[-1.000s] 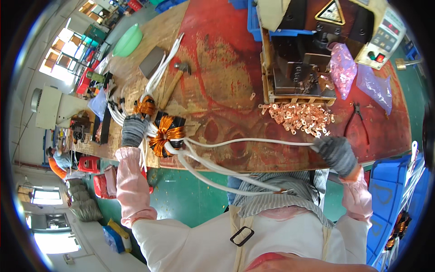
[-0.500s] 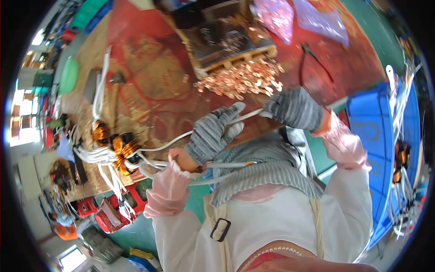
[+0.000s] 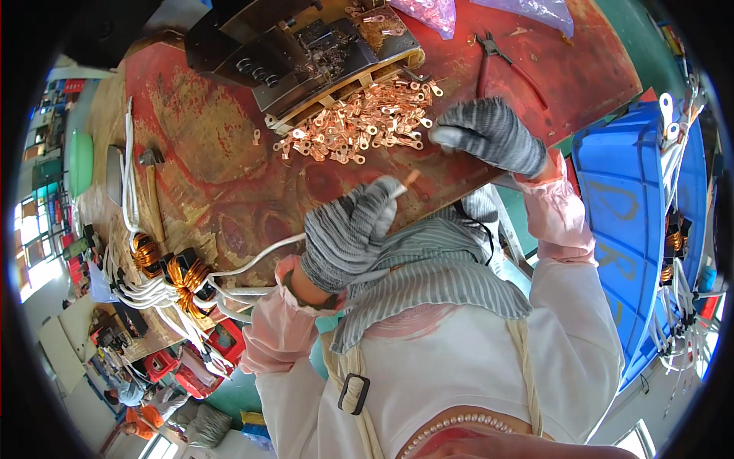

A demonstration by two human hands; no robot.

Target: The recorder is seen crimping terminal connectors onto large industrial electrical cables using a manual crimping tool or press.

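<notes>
My left hand (image 3: 348,233), in a grey striped glove, is closed around a white wire (image 3: 264,252). The wire's bare copper end (image 3: 411,179) sticks out past the fingertips. To the left, that wire runs to a coil wound with copper wire (image 3: 187,281), which has several white leads. My right hand (image 3: 489,136), gloved alike, is just right of a pile of copper ring lugs (image 3: 359,122), apart from the wire. Its fingers look curled together and slightly blurred; anything between them is hidden.
A dark metal machine (image 3: 306,65) on a wooden base stands behind the lugs. Pliers with red handles (image 3: 495,65) lie at the far right, near purple plastic bags (image 3: 527,9). A hammer (image 3: 153,191) lies on the left. A blue bin (image 3: 619,199) stands to the right.
My right hand has let go of the white wire and moved up and left beside the lugs. The wire's copper end now shows beyond my left hand. The view has also shifted.
</notes>
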